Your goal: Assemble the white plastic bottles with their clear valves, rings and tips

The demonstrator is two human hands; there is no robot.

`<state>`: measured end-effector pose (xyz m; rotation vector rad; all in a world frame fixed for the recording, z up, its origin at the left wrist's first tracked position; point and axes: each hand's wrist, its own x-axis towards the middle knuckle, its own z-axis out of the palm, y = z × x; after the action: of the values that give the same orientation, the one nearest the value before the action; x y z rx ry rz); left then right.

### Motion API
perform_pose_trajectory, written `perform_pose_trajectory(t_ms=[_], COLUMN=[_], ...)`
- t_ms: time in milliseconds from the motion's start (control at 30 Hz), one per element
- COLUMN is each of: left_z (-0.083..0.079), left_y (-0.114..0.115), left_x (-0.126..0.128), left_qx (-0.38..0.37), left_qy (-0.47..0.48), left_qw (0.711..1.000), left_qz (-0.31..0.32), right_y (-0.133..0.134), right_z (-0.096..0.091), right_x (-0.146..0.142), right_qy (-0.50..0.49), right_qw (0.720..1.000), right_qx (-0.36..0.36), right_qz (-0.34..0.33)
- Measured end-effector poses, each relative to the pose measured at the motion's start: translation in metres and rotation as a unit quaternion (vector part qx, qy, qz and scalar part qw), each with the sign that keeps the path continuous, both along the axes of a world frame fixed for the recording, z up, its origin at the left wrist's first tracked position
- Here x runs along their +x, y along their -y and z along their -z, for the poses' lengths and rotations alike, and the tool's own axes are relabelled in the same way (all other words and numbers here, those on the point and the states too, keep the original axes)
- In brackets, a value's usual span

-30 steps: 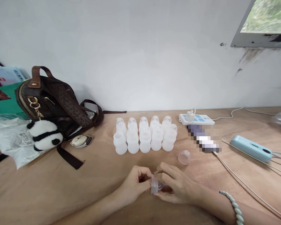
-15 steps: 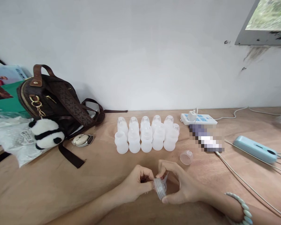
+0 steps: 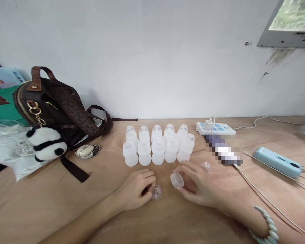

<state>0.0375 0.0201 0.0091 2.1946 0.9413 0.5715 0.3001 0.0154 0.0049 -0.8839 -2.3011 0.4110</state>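
My left hand, low over the table, pinches the edge of a small clear round disc. Between the thumb and fingers of my right hand is a translucent bottle collar, its round opening turned toward the left. Any nipple inside the collar is hidden by my fingers. Behind my right hand a clear dome cap lies on the table, partly covered. Beyond both hands stand several milky white baby bottles in two rows. The front left bottle has an open neck; clear caps top others.
On the left are a brown backpack with a panda plush, a plastic bag and a beige mouse. To the right lie a power strip, a blurred phone, a blue device and cables.
My hands have come apart. The left carried the clear disc down toward the table; the right moved slightly up and right with the collar, now covering part of the dome cap.
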Motion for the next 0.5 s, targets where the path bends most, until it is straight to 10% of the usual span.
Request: perform_pose_trajectory(t_ms=[200, 500], left_z=[0.000, 0.003], left_y=[0.004, 0.007], left_x=[-0.005, 0.000], left_qx=[0.204, 0.274], left_qy=[-0.054, -0.098], left_qw=[0.976, 0.952], left_qz=[0.045, 0.093], right_y=[0.008, 0.008], right_z=[0.005, 0.013], right_x=[-0.010, -0.012], right_qy=[0.133, 0.102], right_qw=[0.989, 0.982], right_qx=[0.068, 0.156], right_qz=[0.013, -0.040])
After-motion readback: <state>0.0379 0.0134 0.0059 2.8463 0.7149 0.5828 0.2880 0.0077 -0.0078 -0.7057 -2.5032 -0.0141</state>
